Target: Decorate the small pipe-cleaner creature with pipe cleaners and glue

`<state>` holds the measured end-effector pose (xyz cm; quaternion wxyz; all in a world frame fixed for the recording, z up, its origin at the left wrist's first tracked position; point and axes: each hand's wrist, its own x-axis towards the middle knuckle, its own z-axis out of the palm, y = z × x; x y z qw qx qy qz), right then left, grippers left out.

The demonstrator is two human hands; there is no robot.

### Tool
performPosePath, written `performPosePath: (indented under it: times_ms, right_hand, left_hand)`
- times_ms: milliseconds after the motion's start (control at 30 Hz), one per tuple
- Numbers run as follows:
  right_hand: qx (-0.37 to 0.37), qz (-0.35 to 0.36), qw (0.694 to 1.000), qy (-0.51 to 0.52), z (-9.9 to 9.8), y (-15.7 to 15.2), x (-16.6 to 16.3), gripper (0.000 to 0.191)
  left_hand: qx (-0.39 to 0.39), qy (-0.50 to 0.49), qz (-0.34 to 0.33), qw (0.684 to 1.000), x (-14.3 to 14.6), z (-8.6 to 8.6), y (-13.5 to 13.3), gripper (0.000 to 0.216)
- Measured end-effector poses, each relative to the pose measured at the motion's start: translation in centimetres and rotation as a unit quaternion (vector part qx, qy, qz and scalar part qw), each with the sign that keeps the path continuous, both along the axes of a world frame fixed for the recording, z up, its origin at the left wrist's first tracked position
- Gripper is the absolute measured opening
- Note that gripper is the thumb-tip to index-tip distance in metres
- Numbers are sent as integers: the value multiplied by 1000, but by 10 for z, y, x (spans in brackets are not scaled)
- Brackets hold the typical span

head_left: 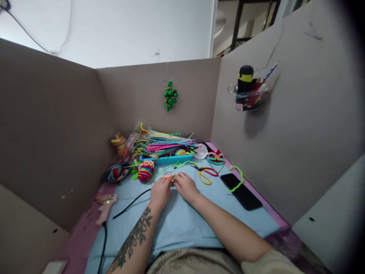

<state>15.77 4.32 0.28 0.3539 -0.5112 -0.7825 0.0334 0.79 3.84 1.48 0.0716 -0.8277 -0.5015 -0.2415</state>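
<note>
Beige clothing point(196, 262) cut off, hands point(161, 193) pinching black stem point(131, 204), orange piece point(170, 177) mostly hidden.

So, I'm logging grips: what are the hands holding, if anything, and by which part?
The left hand and right hand appear to pinch a black pipe cleaner near one end, the rest trailing leftward; the exact spot is hidden.
</note>
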Motion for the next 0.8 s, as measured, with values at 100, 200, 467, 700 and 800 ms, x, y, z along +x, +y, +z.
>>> performPosePath:
  times_ms: [100,200,467,700,800]
  right_hand:
    - [1,0,1000,-26,2,-3,-1,14]
    - [2,-3,999,-42,1,-5,-1,16]
    - [20,-7,999,36,-5,1,1,14]
    - [-91,16,914,395,-10,17,2,7]
    - [-211,62,801,557,-13,19,-4,18]
  left_hand:
    - [4,22,3,1000,1,-1,0,20]
    - [1,24,-7,1000,1,-2,1,19]
    - [-26,-111,-68,991,0,-7,0,20]
    - [-30,-227,-68,971,3,-5,-1,21]
    - [-43,-222,-85,970,9,-8,-3,19]
